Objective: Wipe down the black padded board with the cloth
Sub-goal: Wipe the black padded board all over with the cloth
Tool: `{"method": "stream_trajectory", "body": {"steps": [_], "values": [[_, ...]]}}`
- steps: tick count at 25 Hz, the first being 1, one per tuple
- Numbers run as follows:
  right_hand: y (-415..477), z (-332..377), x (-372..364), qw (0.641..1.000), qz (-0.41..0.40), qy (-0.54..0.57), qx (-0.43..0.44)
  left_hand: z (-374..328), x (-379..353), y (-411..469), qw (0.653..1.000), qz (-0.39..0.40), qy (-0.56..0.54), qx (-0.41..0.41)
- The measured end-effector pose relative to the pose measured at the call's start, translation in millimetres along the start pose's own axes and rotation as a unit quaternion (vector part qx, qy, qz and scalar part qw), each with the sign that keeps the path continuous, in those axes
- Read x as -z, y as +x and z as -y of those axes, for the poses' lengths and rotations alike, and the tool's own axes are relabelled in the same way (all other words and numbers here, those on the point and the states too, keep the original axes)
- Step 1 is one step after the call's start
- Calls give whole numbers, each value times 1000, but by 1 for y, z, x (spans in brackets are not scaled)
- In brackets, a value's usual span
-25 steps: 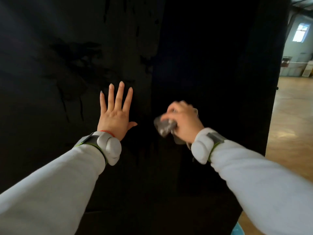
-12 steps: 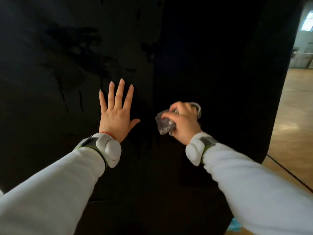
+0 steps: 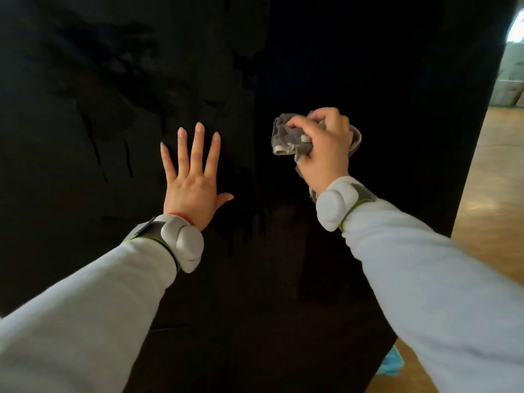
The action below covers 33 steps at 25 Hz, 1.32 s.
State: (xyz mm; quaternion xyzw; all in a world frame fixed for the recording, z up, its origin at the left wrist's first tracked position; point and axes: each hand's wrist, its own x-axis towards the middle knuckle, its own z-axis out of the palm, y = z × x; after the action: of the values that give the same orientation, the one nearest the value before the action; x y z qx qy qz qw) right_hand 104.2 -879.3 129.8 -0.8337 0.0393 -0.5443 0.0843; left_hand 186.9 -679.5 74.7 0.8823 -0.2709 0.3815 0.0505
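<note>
The black padded board (image 3: 397,80) stands upright and fills most of the head view, with torn, flaking patches on its left half. My left hand (image 3: 192,177) presses flat against it, fingers straight and spread, pointing up. To its right, my right hand (image 3: 323,148) grips a crumpled grey cloth (image 3: 286,137) against the board's darker right half. The cloth bunches out past my fingers on the left and behind my knuckles on the right.
A wooden floor (image 3: 493,194) lies to the right of the board's edge. Something light blue (image 3: 392,361) sits on the floor at the board's lower right corner. A pale wall with a window shows at the far upper right.
My right hand has carried the cloth upward along the board. My left hand has stayed flat in the same place. The view has shifted slightly to the left.
</note>
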Motion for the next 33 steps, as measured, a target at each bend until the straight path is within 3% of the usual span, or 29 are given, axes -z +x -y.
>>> {"method": "stream_trajectory", "body": {"steps": [6, 10, 15, 17, 21, 25, 28, 30, 33], "values": [[-92, -20, -26, 988, 138, 1, 70, -8, -3, -13, 999, -30, -38, -1], [-123, -31, -20, 961, 244, -3, 129, -8, -12, -21, 1000, 28, -9, -6], [-22, -6, 9, 1000, 5, 23, 20, -9, -16, -19, 1000, 26, 5, 3], [-10, -1, 1, 1000, -26, 14, 7, -8, -17, -21, 1000, 22, 12, -1], [-61, -9, -29, 999, 14, 22, 33, -7, -14, -20, 1000, 3, -5, -5], [-125, -26, -41, 986, 152, 11, 69, -16, -19, -31, 998, -31, -46, -2], [-137, -27, -36, 972, 219, 11, 87, -19, -27, -40, 999, -2, -34, -17], [-114, -23, -21, 978, 188, 33, 88, -17, -29, -39, 1000, 14, -17, -15], [-60, -12, -6, 999, 26, 31, 29, -17, -33, -37, 1000, 21, 0, 1]]}}
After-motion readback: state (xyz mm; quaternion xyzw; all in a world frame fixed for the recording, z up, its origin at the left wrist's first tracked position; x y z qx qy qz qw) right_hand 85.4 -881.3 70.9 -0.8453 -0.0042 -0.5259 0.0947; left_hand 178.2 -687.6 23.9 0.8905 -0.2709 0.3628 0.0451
